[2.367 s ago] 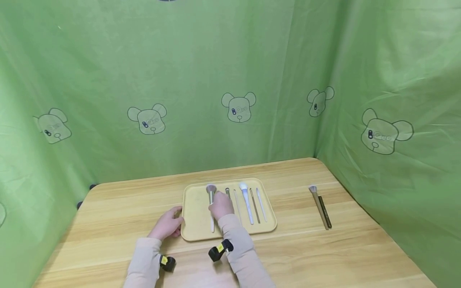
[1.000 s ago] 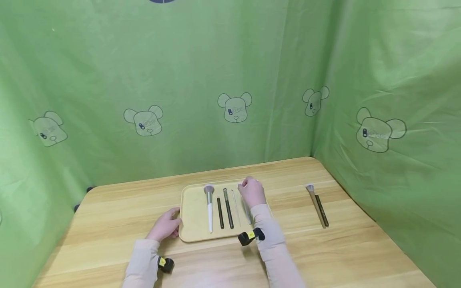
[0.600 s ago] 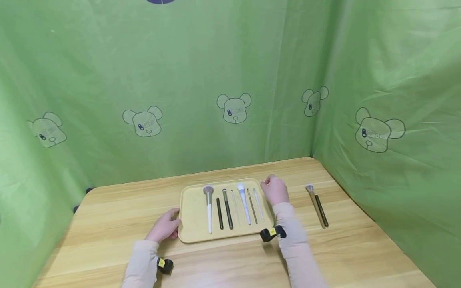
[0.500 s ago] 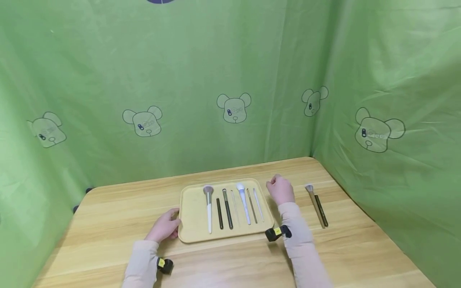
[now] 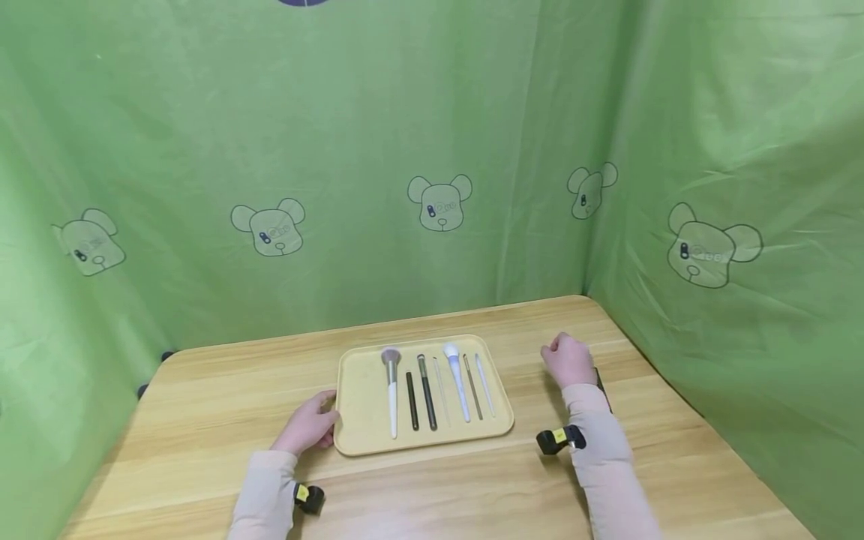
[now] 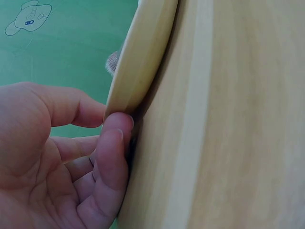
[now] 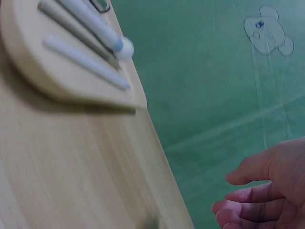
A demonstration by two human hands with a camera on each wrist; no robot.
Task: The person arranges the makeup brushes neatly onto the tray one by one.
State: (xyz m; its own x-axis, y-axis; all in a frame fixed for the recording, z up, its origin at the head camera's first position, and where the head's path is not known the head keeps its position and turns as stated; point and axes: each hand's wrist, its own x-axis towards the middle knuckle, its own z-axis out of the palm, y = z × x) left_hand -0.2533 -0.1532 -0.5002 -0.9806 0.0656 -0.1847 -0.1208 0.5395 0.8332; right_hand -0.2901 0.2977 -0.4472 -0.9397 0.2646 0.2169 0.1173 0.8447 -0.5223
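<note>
My left hand [image 5: 307,424] pinches the left rim of the yellow tray [image 5: 358,442]; in the left wrist view the thumb lies against the rim, with curled fingers [image 6: 112,162] beneath it. Lying side by side on the tray are several makeup brushes, among them a large white-handled brush [image 5: 393,390], a dark brush [image 5: 427,394] and a white fluffy brush [image 5: 459,382]. My right hand [image 5: 568,361] is over the table right of the tray, its fingers loosely bent and holding nothing. A dark stick [image 5: 603,390] shows partly behind it; the tan brush there is hidden.
A wooden table [image 5: 418,495] carries everything. Green curtains [image 5: 364,150] with bear-head prints stand behind it and on both sides. A short black stick [image 5: 412,401] and thin brushes, including a pale pointed one [image 5: 484,386], lie on the tray too.
My right hand has left the tray area and travelled right, and now covers the tan brush on the table. The left hand and the tray hold nearly the same place.
</note>
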